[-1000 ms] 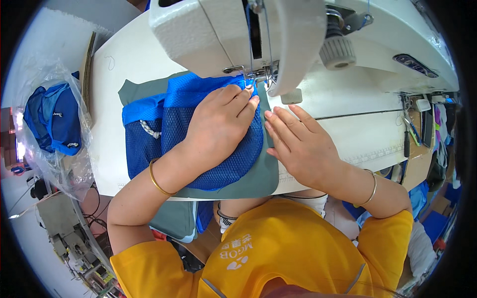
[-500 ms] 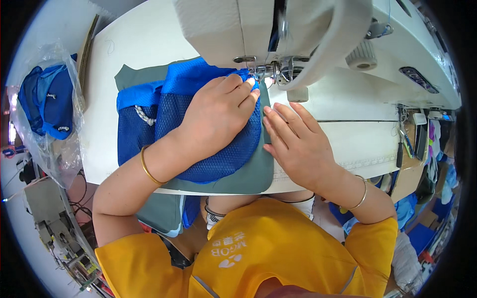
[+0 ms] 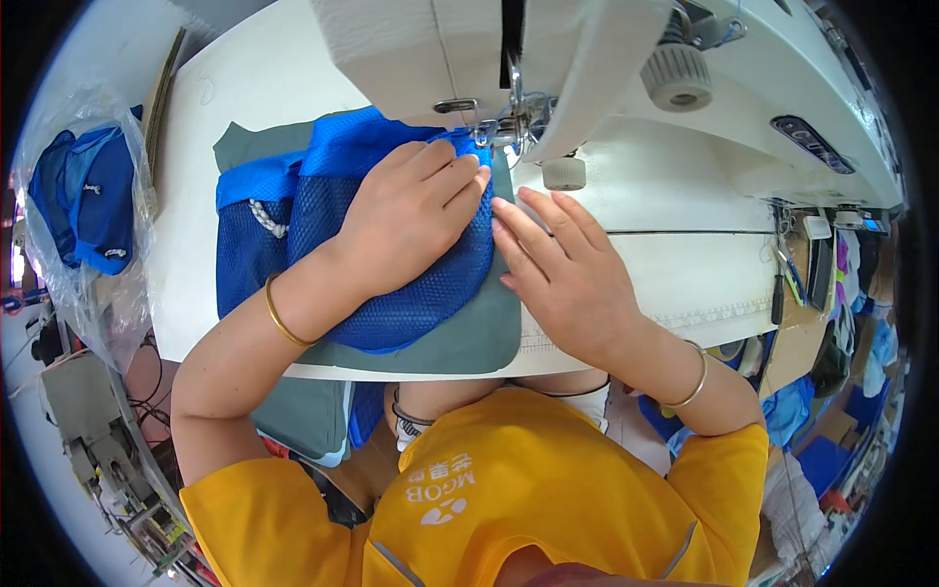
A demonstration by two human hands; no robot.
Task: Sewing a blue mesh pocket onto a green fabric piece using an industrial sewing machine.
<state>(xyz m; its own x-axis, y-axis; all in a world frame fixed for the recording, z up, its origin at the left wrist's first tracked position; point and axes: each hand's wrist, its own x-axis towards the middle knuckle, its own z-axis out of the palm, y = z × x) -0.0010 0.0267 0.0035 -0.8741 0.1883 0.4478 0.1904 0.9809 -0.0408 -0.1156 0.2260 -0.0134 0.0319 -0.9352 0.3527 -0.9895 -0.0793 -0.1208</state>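
Flatly, the left hand [image 3: 411,210] is pressing open-palmed on the blue mesh fabric [image 3: 411,293] lying over grey cloth [image 3: 469,338] on the counter [image 3: 675,264], while the right hand [image 3: 567,274], fingers spread, is holding the cloth's edge beside the sewing machine [image 3: 548,49].

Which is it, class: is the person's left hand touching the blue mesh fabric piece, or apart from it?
Touching. The head view shows the left hand lying flat on the blue mesh fabric piece, fingers pressed onto it.

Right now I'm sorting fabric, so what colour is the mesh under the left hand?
Royal blue mesh, seen clearly in the head view.
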